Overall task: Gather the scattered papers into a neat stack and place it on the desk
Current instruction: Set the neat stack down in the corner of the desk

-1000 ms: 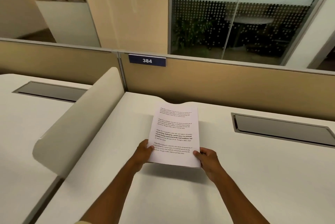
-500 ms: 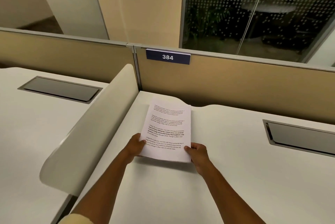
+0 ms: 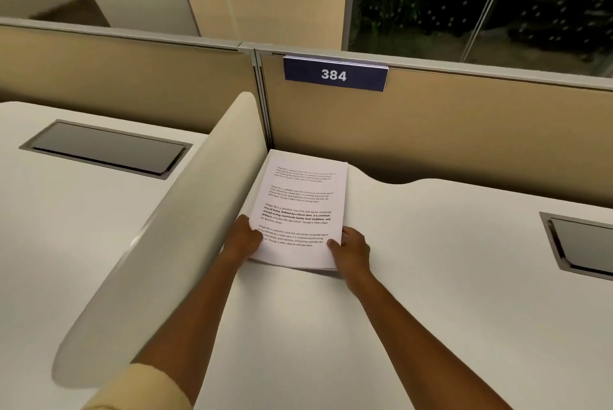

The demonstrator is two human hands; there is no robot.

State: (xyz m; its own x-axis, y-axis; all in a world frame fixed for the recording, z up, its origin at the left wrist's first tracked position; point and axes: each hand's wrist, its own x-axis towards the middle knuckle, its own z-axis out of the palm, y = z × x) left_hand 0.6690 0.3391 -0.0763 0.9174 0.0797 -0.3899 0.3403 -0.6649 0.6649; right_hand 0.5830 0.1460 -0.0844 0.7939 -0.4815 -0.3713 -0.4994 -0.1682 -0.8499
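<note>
A squared stack of white printed papers (image 3: 300, 210) lies flat on the white desk (image 3: 431, 293), tucked into the far left corner beside the side divider. My left hand (image 3: 243, 237) grips the stack's near left corner, thumb on top. My right hand (image 3: 351, 248) holds the near right corner, fingers on the top sheet. The far end of the stack almost reaches the back partition.
A curved white side divider (image 3: 159, 233) rises close along the stack's left edge. The tan back partition (image 3: 464, 131) carries a blue "384" label (image 3: 335, 75). Grey cable hatches sit at the desk's right (image 3: 583, 243) and on the neighbouring desk (image 3: 106, 147).
Both hands have carried the stack forward and left, and lowered it from a raised tilt until it rests flat in the desk's corner.
</note>
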